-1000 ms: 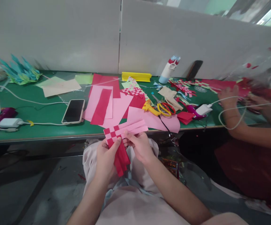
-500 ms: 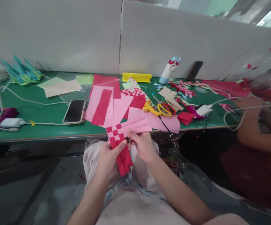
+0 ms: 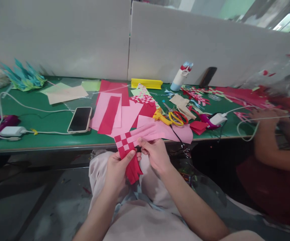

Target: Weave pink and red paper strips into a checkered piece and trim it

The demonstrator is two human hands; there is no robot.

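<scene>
Over my lap, at the table's front edge, I hold a woven piece of red and pink paper strips with a checkered corner. My left hand grips it from the lower left, thumb on top of the red strips. The fingers of my right hand are pinched at the lower edge of the pink strips, which run to the right. What lies right under the right fingertips is partly hidden.
On the green table lie a phone, pink paper sheets, a yellow glue gun, scissors and a white charger. A bottle stands behind. At the right, a co-worker's arms rest at the table.
My right hand has shifted slightly right with the pink strips, which now fan out more. The red strips' lower ends have risen a little. The left hand stays almost in place.
</scene>
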